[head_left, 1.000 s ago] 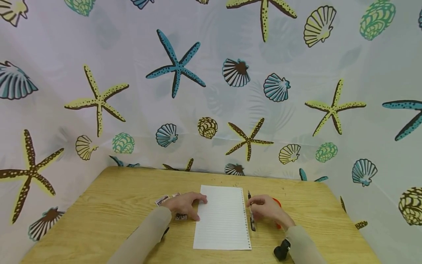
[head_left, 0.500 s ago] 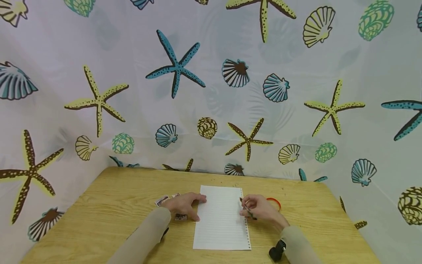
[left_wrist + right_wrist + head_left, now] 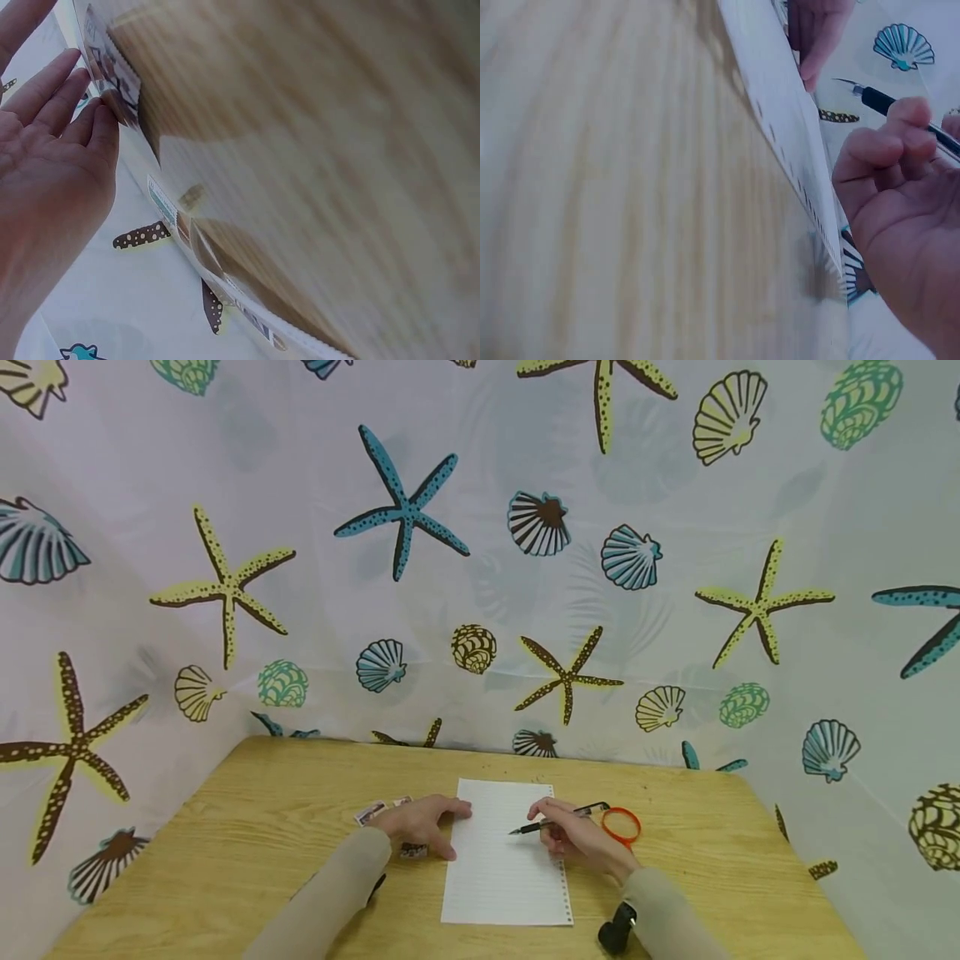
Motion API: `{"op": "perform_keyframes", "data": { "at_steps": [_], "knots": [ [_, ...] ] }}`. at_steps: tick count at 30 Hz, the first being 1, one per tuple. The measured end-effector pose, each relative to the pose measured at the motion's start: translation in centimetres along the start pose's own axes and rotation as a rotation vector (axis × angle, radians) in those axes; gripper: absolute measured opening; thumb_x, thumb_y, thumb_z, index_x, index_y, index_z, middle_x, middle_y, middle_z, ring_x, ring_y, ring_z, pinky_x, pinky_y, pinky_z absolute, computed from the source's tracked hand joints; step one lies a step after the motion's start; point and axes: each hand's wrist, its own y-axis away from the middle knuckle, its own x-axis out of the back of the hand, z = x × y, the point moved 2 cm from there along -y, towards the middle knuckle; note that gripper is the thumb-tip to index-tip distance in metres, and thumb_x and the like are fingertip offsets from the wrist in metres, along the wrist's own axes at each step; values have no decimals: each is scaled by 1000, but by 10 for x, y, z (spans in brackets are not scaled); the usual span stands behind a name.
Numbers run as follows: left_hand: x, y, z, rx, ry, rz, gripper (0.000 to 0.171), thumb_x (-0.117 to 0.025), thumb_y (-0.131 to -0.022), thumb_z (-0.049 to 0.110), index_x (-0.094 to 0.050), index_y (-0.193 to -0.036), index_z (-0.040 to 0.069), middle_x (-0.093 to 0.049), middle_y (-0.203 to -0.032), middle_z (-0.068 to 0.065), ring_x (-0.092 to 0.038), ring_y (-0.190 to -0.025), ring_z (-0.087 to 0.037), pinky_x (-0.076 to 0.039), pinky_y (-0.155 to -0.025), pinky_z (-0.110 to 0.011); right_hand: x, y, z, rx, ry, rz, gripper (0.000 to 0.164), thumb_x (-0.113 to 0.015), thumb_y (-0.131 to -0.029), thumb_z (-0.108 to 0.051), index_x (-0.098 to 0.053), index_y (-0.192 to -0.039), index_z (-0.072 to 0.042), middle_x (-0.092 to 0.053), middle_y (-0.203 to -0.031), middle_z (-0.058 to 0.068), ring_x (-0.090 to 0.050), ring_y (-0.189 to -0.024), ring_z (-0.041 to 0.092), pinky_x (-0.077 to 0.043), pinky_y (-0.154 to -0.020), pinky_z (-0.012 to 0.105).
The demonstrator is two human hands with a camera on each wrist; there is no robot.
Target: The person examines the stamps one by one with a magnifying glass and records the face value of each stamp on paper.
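Observation:
A lined white sheet of paper [image 3: 495, 885] with a punched right edge lies on the wooden table. My left hand [image 3: 420, 822] rests at its left edge, thumb and fingers spread onto the paper; the left wrist view shows this hand [image 3: 56, 157] with its fingers extended. My right hand [image 3: 577, 839] grips a black-and-clear pen [image 3: 534, 827] over the right half of the sheet. The pen points left, its tip above the middle of the page. In the right wrist view the pen [image 3: 877, 99] shows a dark grip and bare metal tip, held by curled fingers.
Small printed, stamp-like pieces of paper [image 3: 369, 812] lie around and partly under my left hand; one [image 3: 112, 71] has toothed edges. A red loop [image 3: 636, 818] lies right of my right hand, its lower part hidden by the wrist. A shell-patterned cloth [image 3: 480, 568] hangs around the table.
My right hand has lifted the pen from beside the sheet, moved left over the paper and turned the tip leftward. More of the red loop shows. My left hand has stayed still.

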Motion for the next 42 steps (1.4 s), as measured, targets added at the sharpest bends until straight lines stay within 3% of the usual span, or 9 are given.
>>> {"op": "perform_keyframes", "data": {
  "at_steps": [3,7,16,20,24,26,31,36,42],
  "knots": [
    [0,-2,1,11,-27,8,68,-85,-76,17,-57,-138,15,-43,-154,-2,-28,-147,-32,-21,-119,-55,-7,-6,-3,-15,-23,-23,41,-32,-108,-31,-50,-128,1,-57,-73,0,-51,-62,10,-46,-60,24],
    [0,-2,2,18,-39,15,68,-85,-76,18,-57,-138,16,-44,-153,-1,-29,-147,-31,-21,-119,-54,-16,-13,-6,-53,-22,-44,47,-32,-106,-30,-48,-133,6,-69,-90,6,-65,-78,14,-55,-71,28],
    [-2,0,2,8,18,21,68,-86,-74,11,-58,-136,13,-45,-152,-3,-29,-147,-31,-22,-119,-53,-28,-27,-7,-19,27,-90,53,-29,-107,-34,-45,-134,9,-69,-116,21,-69,-97,20,-56,-83,35],
    [-3,-1,3,12,10,8,68,-85,-75,13,-58,-137,14,-45,-152,-3,-29,-147,-32,-23,-119,-53,-31,-32,-6,-29,49,-52,42,-39,-106,-31,-55,-121,3,-71,-101,14,-68,-89,18,-56,-81,34],
    [-3,-2,3,31,14,12,69,-86,-75,14,-57,-137,15,-44,-153,-3,-28,-147,-31,-23,-119,-53,-33,-39,-7,-12,128,22,27,-49,-103,-25,-59,-106,-1,-63,-81,4,-60,-72,15,-54,-70,29],
    [-2,-2,3,35,14,16,69,-86,-75,15,-57,-137,16,-44,-153,-2,-28,-147,-31,-22,-119,-53,-33,-43,-7,-14,160,49,27,-48,-103,-24,-59,-108,0,-60,-77,2,-57,-68,14,-51,-66,27],
    [-1,-3,3,25,6,23,69,-86,-75,15,-57,-138,15,-44,-153,-1,-27,-148,-31,-21,-120,-53,-33,-50,-10,-20,141,43,38,-42,-104,-23,-56,-121,8,-64,-80,4,-60,-71,14,-53,-68,28],
    [0,-4,5,20,20,15,69,-85,-75,14,-56,-138,15,-43,-154,-4,-27,-148,-31,-22,-119,-53,-35,-55,-10,-16,155,61,38,-48,-102,-25,-61,-114,8,-63,-78,2,-59,-69,11,-51,-65,25],
    [-1,-2,4,17,13,14,70,-86,-74,13,-57,-138,15,-43,-153,-7,-28,-146,-34,-24,-118,-55,-37,-60,-3,4,220,97,25,-55,-97,-17,-61,-108,5,-63,-72,0,-57,-65,10,-48,-60,24]
  ]
}}
